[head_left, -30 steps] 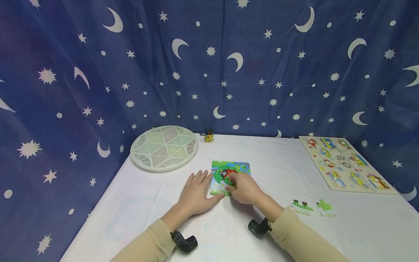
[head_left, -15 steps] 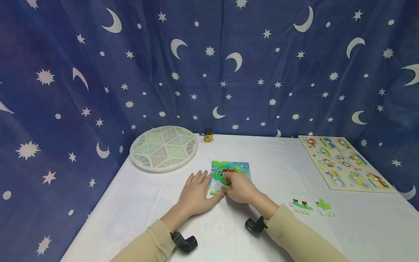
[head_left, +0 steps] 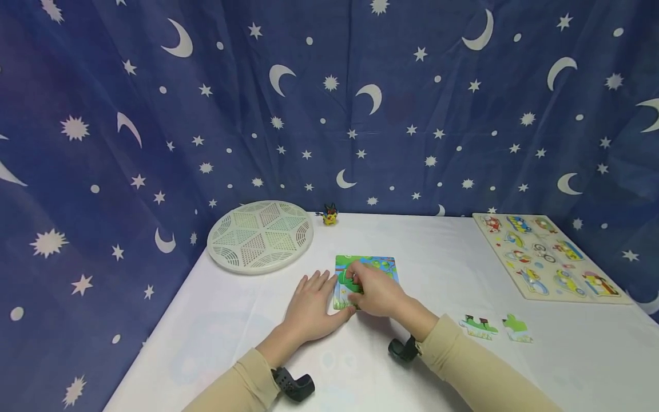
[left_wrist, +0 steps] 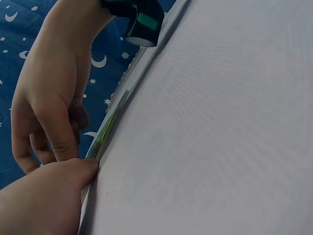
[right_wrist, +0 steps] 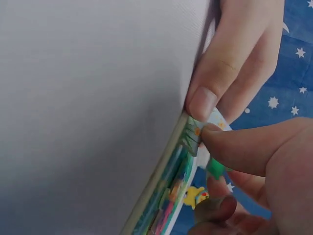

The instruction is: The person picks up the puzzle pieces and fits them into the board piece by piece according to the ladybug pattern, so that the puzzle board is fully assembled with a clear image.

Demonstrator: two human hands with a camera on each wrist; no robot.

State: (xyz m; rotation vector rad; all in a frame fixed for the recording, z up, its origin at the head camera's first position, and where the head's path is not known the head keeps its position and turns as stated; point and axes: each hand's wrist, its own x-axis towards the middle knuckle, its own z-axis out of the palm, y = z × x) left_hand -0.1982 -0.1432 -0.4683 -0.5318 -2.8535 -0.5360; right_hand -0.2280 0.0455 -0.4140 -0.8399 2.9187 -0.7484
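A small square jigsaw board (head_left: 378, 261) with a green and blue picture lies at the table's middle. My left hand (head_left: 309, 309) lies spread at its left side, fingertips at the left edge and thumb at the lower corner. Over the board's centre, my right hand (head_left: 378, 292) reaches in with curled fingers. In the right wrist view its thumb and fingers pinch a green puzzle piece (right_wrist: 215, 168), mostly hidden by the fingers. Two loose puzzle pieces lie to the right: one with dark marks (head_left: 479, 327) and a mostly green one (head_left: 517, 329).
At the back left rests a round white patterned tray (head_left: 259, 237). A small yellow toy figure (head_left: 329, 215) stands near the back edge. A wooden peg puzzle board (head_left: 553, 296) lies far right. Behind the table hangs a blue curtain (head_left: 396, 154).
My right hand has shifted slightly left on the board, its fingers curling closer together. The ladybird picture seen earlier is now mostly hidden by the hand. My left hand keeps its place.
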